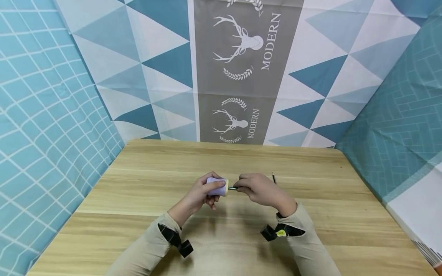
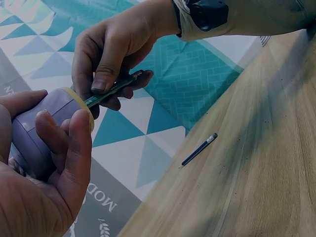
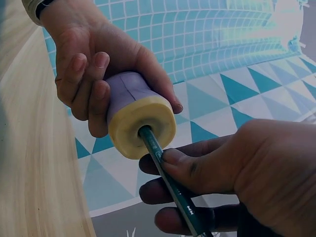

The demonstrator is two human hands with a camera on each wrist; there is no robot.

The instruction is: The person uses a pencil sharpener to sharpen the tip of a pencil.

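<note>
My left hand (image 1: 197,194) grips a purple pencil sharpener (image 3: 129,89) with a yellow end, its fingers wrapped around the body above the table. A round hole opens in the yellow end, which faces my right hand (image 1: 259,190). One end of a green pencil (image 3: 183,203) sits inside that hole, so its tip is hidden. Thumb and fingers of my right hand pinch the pencil a short way out from the hole. In the left wrist view the pencil's other end sticks out past the right fingers.
Another pencil, dark with a pale band near one end (image 2: 200,149), lies on the wooden table (image 1: 155,230) beyond my right hand. Patterned cloths (image 1: 165,76) hang behind the table and along both sides. A dark camera is strapped to each wrist.
</note>
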